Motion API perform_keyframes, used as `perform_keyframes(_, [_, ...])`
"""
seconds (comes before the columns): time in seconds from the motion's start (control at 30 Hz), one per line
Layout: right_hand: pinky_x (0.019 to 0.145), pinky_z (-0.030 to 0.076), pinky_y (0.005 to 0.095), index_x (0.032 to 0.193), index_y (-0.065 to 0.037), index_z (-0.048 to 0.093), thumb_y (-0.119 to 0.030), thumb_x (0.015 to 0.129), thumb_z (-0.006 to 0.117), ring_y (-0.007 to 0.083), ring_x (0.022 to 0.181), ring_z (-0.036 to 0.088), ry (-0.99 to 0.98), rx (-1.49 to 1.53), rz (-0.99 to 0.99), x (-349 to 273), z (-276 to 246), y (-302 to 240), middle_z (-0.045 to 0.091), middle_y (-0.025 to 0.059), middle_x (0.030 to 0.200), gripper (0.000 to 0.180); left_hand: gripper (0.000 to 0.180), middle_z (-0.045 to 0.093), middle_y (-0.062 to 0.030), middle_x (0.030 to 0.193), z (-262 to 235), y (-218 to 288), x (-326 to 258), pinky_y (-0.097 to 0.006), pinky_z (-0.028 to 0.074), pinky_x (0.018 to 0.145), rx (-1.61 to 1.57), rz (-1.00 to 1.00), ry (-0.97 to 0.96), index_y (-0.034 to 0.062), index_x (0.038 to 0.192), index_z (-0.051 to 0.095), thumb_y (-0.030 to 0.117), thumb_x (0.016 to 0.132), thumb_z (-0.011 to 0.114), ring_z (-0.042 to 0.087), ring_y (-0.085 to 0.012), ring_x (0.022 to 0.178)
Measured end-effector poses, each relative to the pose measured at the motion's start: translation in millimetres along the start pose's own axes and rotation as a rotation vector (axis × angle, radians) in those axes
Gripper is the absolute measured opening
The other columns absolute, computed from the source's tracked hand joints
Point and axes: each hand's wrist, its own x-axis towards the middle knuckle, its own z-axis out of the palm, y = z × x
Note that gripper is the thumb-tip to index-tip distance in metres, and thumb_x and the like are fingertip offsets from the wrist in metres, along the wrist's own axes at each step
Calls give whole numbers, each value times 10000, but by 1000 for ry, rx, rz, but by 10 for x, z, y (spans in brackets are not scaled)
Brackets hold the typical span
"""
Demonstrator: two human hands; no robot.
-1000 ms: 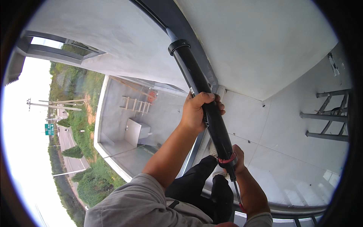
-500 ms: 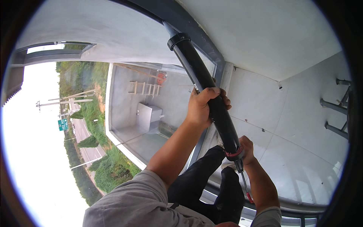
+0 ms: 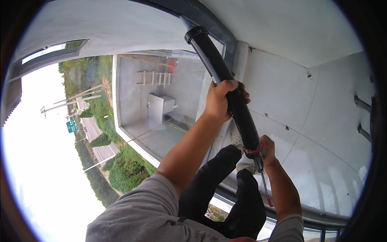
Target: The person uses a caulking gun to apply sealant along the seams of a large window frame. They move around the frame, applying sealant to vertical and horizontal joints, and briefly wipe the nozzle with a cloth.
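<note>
Diagonally, the black sealant gun crosses the centre of the frame, its long axis running from upper centre down toward the lower right. Its pale, tapered nozzle points up and left, away from both hands, with the tip at the edge of the dark grey window frame; whether they actually touch is too small to tell. The left hand is nearer that tip, wrapped firmly around the middle of the smooth, glossy cylinder. The right hand is curled closed at the rear end, beside the red band; the handle in its grasp is mostly hidden. Below it, a thin metal rod ends in a red hooked tip. Farther out, a matte, pale wall fills the upper right, above flat, light floor tiles. Left of centre, a wooden ladder lies near a boxy white unit.
</note>
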Motion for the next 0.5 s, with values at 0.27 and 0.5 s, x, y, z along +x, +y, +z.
perform_keyframes(0.27, [594,496,420,809,-65,609,-226,785,686,340,694,613,-4,144,265,-197,-44,562,586,119,747,181,446,597,-161,900,-234,-475,358,-507,566,752,-27,-96,47,52,1190,441,204,811,621,654,-311,785])
perform_keyframes(0.5, [545,490,377,878,-50,618,-319,898,587,286,641,608,-70,-4,196,-191,-144,859,611,129,755,271,359,589,-153,913,-448,-887,720,-506,565,788,-69,-161,60,36,1099,479,195,808,617,649,-312,799])
